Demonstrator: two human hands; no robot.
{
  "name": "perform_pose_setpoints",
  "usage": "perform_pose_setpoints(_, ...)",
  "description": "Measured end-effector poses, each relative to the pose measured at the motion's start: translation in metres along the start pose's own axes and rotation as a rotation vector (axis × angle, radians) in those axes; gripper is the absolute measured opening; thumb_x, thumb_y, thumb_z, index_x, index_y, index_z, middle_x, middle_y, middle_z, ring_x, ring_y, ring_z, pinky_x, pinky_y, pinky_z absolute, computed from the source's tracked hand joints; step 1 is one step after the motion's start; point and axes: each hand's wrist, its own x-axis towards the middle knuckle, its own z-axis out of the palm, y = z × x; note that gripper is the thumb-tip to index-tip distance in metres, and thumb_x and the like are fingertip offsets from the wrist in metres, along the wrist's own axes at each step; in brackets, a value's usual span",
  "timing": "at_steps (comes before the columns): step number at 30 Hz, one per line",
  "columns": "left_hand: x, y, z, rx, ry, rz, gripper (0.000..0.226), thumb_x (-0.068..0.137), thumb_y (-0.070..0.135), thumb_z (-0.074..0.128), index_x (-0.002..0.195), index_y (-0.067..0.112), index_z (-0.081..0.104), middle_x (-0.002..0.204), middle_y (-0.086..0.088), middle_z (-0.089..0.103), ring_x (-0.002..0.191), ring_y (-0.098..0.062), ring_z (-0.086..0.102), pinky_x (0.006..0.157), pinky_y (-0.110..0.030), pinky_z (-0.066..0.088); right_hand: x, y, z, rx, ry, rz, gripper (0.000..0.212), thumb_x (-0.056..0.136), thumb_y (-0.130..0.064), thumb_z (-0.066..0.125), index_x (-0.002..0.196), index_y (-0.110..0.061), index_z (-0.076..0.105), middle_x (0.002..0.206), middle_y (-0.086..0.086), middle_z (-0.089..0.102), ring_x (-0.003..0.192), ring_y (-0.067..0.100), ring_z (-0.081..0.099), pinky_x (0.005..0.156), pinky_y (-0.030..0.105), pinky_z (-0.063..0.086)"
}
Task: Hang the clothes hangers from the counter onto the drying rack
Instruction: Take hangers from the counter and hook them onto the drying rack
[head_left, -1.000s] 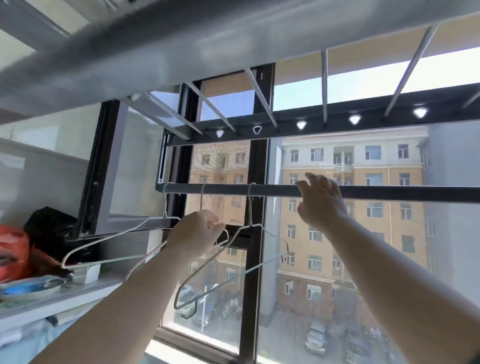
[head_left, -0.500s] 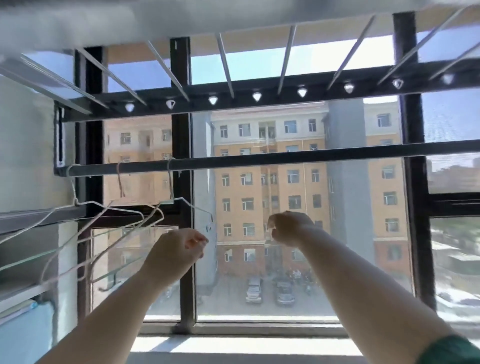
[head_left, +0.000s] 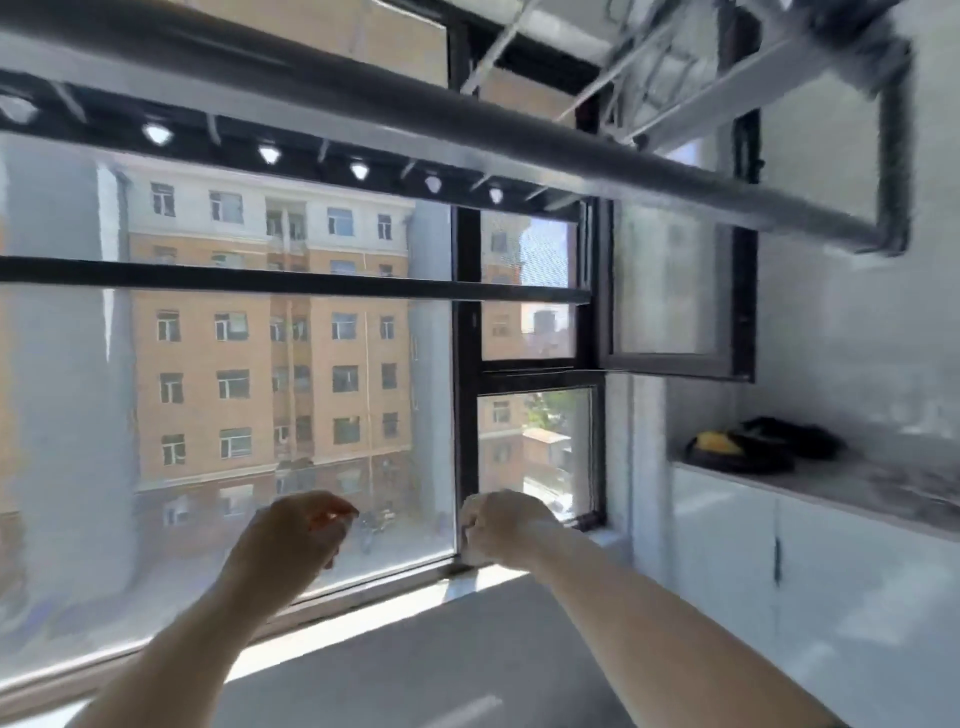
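Observation:
No hanger shows in the head view. The drying rack's near grey bar (head_left: 467, 124) crosses the top of the picture, and its far dark bar (head_left: 291, 283) runs in front of the window. Both bars are bare in the stretch I can see. My left hand (head_left: 296, 535) hovers low before the glass, fingers loosely curled, holding nothing. Just to its right, my right hand (head_left: 498, 530) is curled into a fist and also holds nothing. The counter (head_left: 857, 488) lies at the right.
A black object with a yellow part (head_left: 737, 452) lies on the counter, above white cabinet doors (head_left: 727, 561). A window sash (head_left: 675, 291) swings open into the room at the right. The white sill (head_left: 467, 582) runs below the hands.
The view has swung right, so the hung hangers at the left are out of sight. Both hands have dropped from the far bar to below it, empty.

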Motion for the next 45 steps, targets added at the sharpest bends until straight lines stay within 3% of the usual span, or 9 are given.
perform_pose_setpoints(4, 0.002, 0.078, 0.099, -0.169, -0.151, 0.065, 0.019, 0.089, 0.012, 0.053, 0.08, 0.02, 0.068, 0.067, -0.001, 0.063, 0.058, -0.015, 0.058, 0.061, -0.023, 0.046, -0.063, 0.11, -0.022, -0.013, 0.016, 0.214, 0.035, 0.093, -0.016, 0.038, 0.126, -0.019, 0.048, 0.129, 0.008, 0.053, 0.117, 0.027, 0.05, 0.091, 0.029, 0.04)
perform_pose_setpoints(7, -0.002, 0.129, 0.16, -0.224, -0.25, 0.128, 0.023, 0.089, 0.016, 0.053, 0.072, 0.029, 0.064, 0.059, 0.005, 0.061, 0.056, -0.011, 0.056, 0.054, -0.018, 0.04, -0.111, 0.182, -0.041, 0.011, 0.059, 0.374, 0.033, 0.092, -0.012, 0.038, 0.121, -0.011, 0.053, 0.124, 0.009, 0.057, 0.113, 0.026, 0.052, 0.091, 0.029, 0.042)
perform_pose_setpoints(11, -0.007, 0.191, 0.226, -0.335, -0.388, 0.165, 0.025, 0.089, 0.014, 0.053, 0.069, 0.026, 0.062, 0.054, 0.004, 0.058, 0.052, -0.011, 0.056, 0.049, -0.019, 0.042, -0.175, 0.257, -0.05, 0.048, 0.101, 0.58, 0.032, 0.092, -0.016, 0.038, 0.12, -0.016, 0.054, 0.122, 0.003, 0.057, 0.111, 0.022, 0.052, 0.086, 0.027, 0.041)
perform_pose_setpoints(15, -0.006, 0.245, 0.299, -0.41, -0.512, 0.2, 0.035, 0.088, 0.012, 0.054, 0.06, 0.033, 0.054, 0.056, 0.003, 0.06, 0.056, -0.018, 0.059, 0.072, -0.036, 0.055, -0.222, 0.319, -0.053, 0.04, 0.127, 0.731, 0.032, 0.093, -0.016, 0.037, 0.119, -0.016, 0.055, 0.12, 0.003, 0.059, 0.109, 0.022, 0.054, 0.083, 0.025, 0.041)
perform_pose_setpoints(19, 0.002, 0.297, 0.371, -0.425, -0.617, 0.271, 0.025, 0.091, 0.018, 0.049, 0.071, 0.031, 0.053, 0.065, 0.008, 0.06, 0.061, -0.008, 0.059, 0.064, -0.022, 0.047, -0.251, 0.384, -0.06, 0.009, 0.153, 0.852, 0.031, 0.093, -0.017, 0.038, 0.118, -0.016, 0.057, 0.119, 0.003, 0.06, 0.109, 0.021, 0.055, 0.083, 0.024, 0.041)
perform_pose_setpoints(27, 0.045, 0.384, 0.517, -0.445, -0.705, 0.265, 0.034, 0.088, 0.013, 0.052, 0.062, 0.035, 0.052, 0.066, 0.007, 0.061, 0.073, -0.022, 0.063, 0.076, -0.031, 0.049, -0.259, 0.536, -0.06, 0.023, 0.23, 1.038, 0.03, 0.092, -0.017, 0.039, 0.116, -0.017, 0.058, 0.117, 0.0, 0.061, 0.099, 0.018, 0.054, 0.081, 0.023, 0.04)
perform_pose_setpoints(33, 0.065, 0.446, 0.616, -0.334, -0.741, 0.321, 0.019, 0.088, 0.016, 0.047, 0.078, 0.029, 0.057, 0.093, -0.005, 0.068, 0.094, -0.025, 0.062, 0.077, -0.028, 0.045, -0.277, 0.627, -0.044, 0.038, 0.241, 1.118, 0.031, 0.093, -0.017, 0.038, 0.116, -0.017, 0.057, 0.117, -0.003, 0.061, 0.106, 0.018, 0.056, 0.08, 0.021, 0.04)
perform_pose_setpoints(37, 0.061, 0.486, 0.676, -0.272, -0.768, 0.348, 0.017, 0.091, 0.021, 0.044, 0.08, 0.026, 0.056, 0.089, 0.0, 0.063, 0.084, -0.023, 0.058, 0.071, -0.024, 0.043, -0.303, 0.694, -0.038, 0.01, 0.227, 1.186, 0.031, 0.094, -0.016, 0.036, 0.119, -0.016, 0.055, 0.122, -0.004, 0.057, 0.102, 0.016, 0.053, 0.076, 0.021, 0.036)
perform_pose_setpoints(45, 0.07, 0.575, 0.781, -0.177, -0.759, 0.287, 0.018, 0.091, 0.019, 0.04, 0.081, 0.021, 0.055, 0.088, -0.001, 0.059, 0.076, -0.023, 0.05, 0.066, -0.024, 0.038, -0.314, 0.851, -0.046, -0.021, 0.242, 1.2, 0.036, 0.096, -0.019, 0.037, 0.132, -0.018, 0.044, 0.135, -0.004, 0.046, 0.126, 0.014, 0.041, 0.094, 0.021, 0.036)
